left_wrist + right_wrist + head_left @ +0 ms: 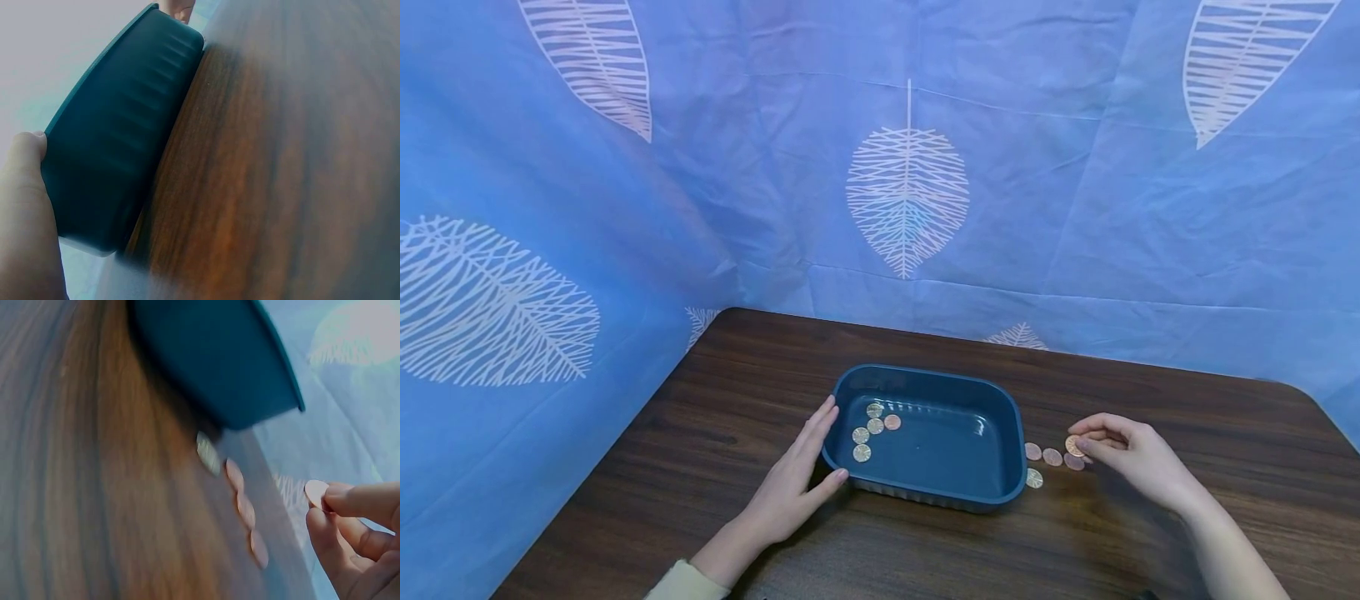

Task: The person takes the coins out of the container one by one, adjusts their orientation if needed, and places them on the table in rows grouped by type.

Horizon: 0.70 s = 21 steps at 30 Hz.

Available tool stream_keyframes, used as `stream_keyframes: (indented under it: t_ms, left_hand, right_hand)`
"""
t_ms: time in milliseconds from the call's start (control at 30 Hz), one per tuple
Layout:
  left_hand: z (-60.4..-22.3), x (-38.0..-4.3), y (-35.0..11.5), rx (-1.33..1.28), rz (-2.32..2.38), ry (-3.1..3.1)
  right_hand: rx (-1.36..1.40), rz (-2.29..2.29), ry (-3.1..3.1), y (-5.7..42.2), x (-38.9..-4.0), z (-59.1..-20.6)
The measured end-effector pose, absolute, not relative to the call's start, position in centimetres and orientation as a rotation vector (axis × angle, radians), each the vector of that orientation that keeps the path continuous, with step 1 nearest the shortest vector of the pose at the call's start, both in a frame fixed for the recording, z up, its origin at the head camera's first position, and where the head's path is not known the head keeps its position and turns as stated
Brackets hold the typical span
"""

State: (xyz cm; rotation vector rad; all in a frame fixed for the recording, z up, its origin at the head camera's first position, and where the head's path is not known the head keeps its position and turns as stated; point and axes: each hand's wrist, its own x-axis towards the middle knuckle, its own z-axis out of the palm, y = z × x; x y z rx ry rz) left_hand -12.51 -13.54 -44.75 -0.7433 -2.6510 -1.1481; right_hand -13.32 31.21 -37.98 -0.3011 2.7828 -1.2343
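A copper-coloured coin [1074, 446] is pinched between the thumb and fingers of my right hand [1138, 462], raised above the table. Under and left of that hand, three copper coins [1052, 457] lie in a row, with a gold-coloured coin [1034, 478] beside the dark blue plastic tray [925, 495]. My left hand [790, 492] rests against the tray's left end, fingers fairly straight along the side and thumb at the near corner. Inside the tray, several gold coins [861, 452] and one copper coin [892, 422] lie flat toward the left.
The dark wood-grain table [700, 400] carries the tray near its middle. A blue cloth [1045, 208] with white leaf prints hangs along the back and left edges of the table.
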Motion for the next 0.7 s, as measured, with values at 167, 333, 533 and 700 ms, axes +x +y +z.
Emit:
stream_keyframes:
  t_ms: [167, 333, 533, 700]
  left_hand:
    - [-44.8, -12.5, -13.6, -0.743, -1.144, -2.651]
    - [-44.9, -12.5, -13.6, -0.744, -1.148, -2.649]
    - [-44.9, -12.5, -13.7, -0.750, -1.151, -2.650]
    - [-44.8, -12.5, -13.7, -0.743, -1.155, -2.659]
  right_hand:
    - [-0.251, -1.104, 2.843, 32.6, -13.1, -38.9]
    - [-0.227, -0.988, 2.911, 33.3, -13.0, -39.7]
    - [-0.212, -0.893, 2.973, 33.4, -13.2, -40.6]
    - [-0.201, -0.822, 3.000, 33.3, -13.2, -40.4]
